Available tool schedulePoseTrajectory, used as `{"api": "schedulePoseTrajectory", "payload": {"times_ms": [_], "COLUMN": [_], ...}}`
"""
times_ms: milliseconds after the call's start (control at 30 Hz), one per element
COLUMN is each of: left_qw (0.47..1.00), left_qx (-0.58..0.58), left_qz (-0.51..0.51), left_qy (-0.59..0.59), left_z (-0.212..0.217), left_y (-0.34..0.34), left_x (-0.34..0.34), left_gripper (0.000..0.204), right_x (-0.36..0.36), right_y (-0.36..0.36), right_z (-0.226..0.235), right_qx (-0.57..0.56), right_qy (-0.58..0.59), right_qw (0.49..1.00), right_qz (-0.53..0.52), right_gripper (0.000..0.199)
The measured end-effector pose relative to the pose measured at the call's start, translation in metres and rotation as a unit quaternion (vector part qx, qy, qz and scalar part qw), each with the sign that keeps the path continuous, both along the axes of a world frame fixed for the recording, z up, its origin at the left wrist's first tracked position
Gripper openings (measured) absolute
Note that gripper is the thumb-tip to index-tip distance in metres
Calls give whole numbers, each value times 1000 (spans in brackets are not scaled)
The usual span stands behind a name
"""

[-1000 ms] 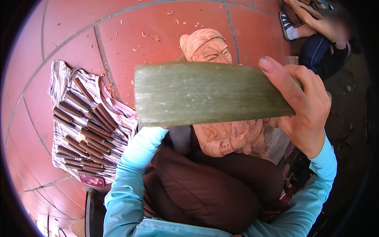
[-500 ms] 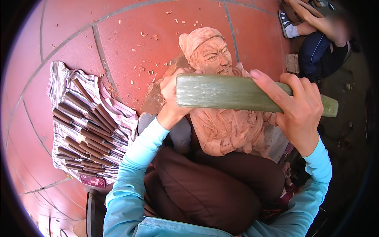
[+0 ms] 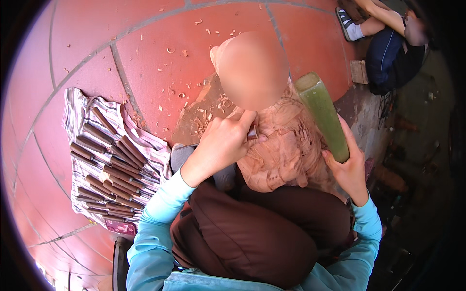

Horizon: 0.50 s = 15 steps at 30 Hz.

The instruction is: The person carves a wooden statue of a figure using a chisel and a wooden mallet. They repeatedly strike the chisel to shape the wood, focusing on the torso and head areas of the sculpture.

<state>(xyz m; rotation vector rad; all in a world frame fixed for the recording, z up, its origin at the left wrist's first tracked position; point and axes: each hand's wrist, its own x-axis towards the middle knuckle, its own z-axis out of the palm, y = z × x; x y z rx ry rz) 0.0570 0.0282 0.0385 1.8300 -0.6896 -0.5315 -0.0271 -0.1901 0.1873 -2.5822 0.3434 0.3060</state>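
Note:
A carved wooden figure (image 3: 279, 162) of a person leans against my legs, its head blurred in the picture. My left hand (image 3: 223, 143) is closed around a wood-carving chisel over the figure's chest; only the brown handle end (image 3: 253, 133) shows, and the blade is hidden. In my right hand (image 3: 347, 167) is a long green mallet (image 3: 323, 114), gripped near its narrower lower end. Its thick end points up and away, raised over the figure's right side and apart from the chisel.
On the left, a striped cloth (image 3: 75, 109) carries several brown-handled chisels (image 3: 121, 173) and a dark pink case (image 3: 120, 227). Wood shavings (image 3: 170, 50) dot the red tiled floor (image 3: 160, 29). Another person (image 3: 388, 58) sits at the far right beside a small block (image 3: 359, 72).
The green mallet has swung from lying level across the figure to nearly upright on the right. My left hand has come down to the figure's chest, the chisel handle now showing.

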Motion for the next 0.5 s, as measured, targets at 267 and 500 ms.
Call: {"api": "schedulePoseTrajectory", "payload": {"times_ms": [267,500], "left_qw": [992,999], "left_qx": [-52,2], "left_qz": [-5,24], "left_qy": [-113,35], "left_z": [-3,-7], "left_y": [-6,9], "left_x": [-22,-14], "left_gripper": [24,29], "right_x": [-31,-41], "right_y": [-15,-23], "right_z": [-23,-37], "right_qx": [78,121], "right_qy": [22,7], "right_qw": [993,989], "right_qz": [-84,-78], "right_gripper": [71,68]}}
